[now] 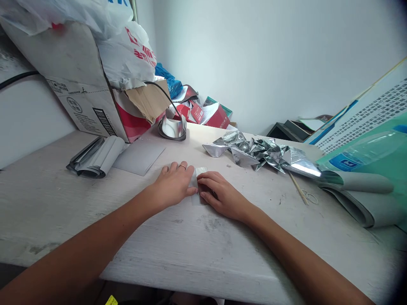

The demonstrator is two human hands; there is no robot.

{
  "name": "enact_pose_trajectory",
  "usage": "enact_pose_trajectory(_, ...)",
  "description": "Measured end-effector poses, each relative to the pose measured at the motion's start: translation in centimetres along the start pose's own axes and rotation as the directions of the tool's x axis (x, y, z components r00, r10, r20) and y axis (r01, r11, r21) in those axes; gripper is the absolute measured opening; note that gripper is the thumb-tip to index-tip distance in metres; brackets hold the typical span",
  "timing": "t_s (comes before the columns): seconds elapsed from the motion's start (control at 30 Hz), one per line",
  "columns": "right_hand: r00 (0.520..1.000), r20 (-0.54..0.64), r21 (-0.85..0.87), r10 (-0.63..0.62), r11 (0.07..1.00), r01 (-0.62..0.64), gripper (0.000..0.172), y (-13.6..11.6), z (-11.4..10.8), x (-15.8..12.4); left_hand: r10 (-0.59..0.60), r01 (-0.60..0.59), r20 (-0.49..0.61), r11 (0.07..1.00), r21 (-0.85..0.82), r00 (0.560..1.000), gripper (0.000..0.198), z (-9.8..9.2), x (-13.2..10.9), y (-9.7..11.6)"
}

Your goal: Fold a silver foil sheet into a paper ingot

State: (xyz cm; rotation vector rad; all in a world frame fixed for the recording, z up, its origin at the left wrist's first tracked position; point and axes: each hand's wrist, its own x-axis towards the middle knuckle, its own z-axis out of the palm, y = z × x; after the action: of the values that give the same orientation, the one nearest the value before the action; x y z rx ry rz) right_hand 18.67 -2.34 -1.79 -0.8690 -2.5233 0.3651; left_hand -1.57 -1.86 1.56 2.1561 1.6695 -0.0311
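Observation:
A small piece of folded silver foil paper (pixel 201 170) lies on the white tabletop between my hands. My left hand (pixel 173 182) rests palm down at its left side, with the fingers stretched out and slightly apart, a ring on one of them, and the thumb at the paper's edge. From the right, my right hand (pixel 222 195) bends over the paper, fingers and thumb curled on its right part. Those fingers hide much of the sheet. Beyond them sits a pile of folded silver foil shapes (pixel 244 148).
A flat grey sheet (pixel 140 157) and a rolled stack of sheets (pixel 97 156) lie on the left, near a cardboard box (pixel 82 101). A foil coil (pixel 173 127) stands behind. Rightward are a thin stick (pixel 298 187), folded grey sheets (pixel 365 199) and a plastic bottle (pixel 365 150).

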Motion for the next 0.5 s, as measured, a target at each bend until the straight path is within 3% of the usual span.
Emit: enact_pose_trajectory(0.5,0.999,0.020,-0.007,-0.027,1.000,0.027,0.025,-0.13,-0.01,0.05,0.012,-0.012,-0.004,1.000,0.011,1.000,0.051,0.08,0.01,0.02)
